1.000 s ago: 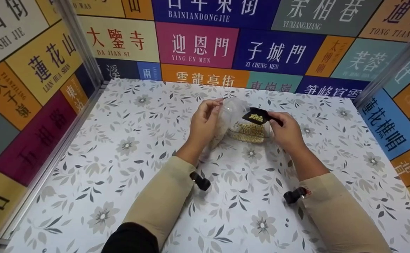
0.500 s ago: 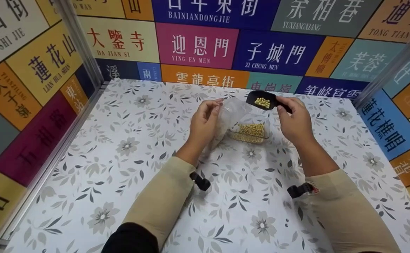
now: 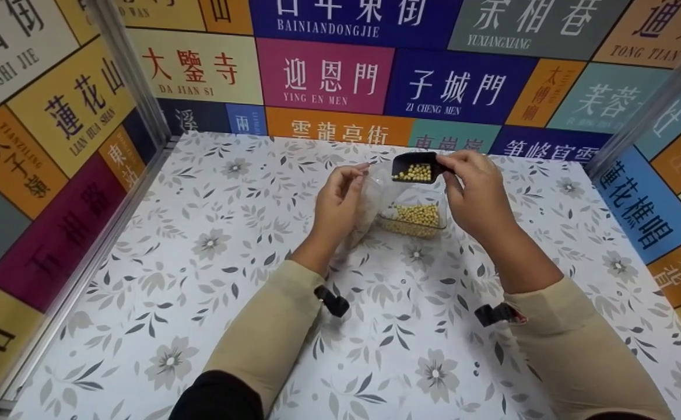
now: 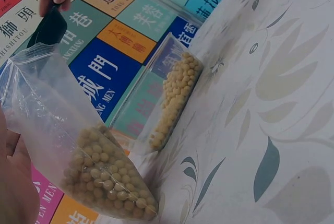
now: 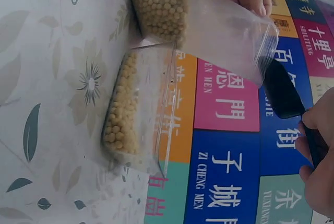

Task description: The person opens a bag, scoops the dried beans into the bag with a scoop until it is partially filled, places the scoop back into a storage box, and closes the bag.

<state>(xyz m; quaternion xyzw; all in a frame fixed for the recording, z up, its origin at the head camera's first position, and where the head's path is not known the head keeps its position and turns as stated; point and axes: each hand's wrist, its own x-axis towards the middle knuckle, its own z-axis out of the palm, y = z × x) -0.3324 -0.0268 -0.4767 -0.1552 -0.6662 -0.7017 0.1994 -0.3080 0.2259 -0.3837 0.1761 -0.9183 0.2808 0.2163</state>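
Observation:
My left hand (image 3: 337, 198) holds up a clear zip bag (image 4: 55, 91) by its upper edge. Soybeans (image 5: 159, 10) fill the lower part of the bag. In my right hand (image 3: 477, 192) is the handle of a small black scoop (image 3: 402, 163), pinched between thumb and fingers. Several soybeans lie in the scoop's tray. Seen from the right wrist, the scoop's front edge is right at the bag's mouth. Beside the bag, below the scoop, a clear rectangular container (image 5: 167, 104) stands on the table, partly filled with soybeans (image 4: 175, 98).
A white table covering (image 3: 247, 350) with grey flowers and leaves lies under everything. Colourful panels (image 3: 326, 76) with printed characters wall off the back and both sides. Metal corner posts (image 3: 142, 76) stand between the panels.
My right hand has lifted the scoop from low over the container, swung it up and right, then brought it back left to the bag's mouth. My left hand stays in place with the bag.

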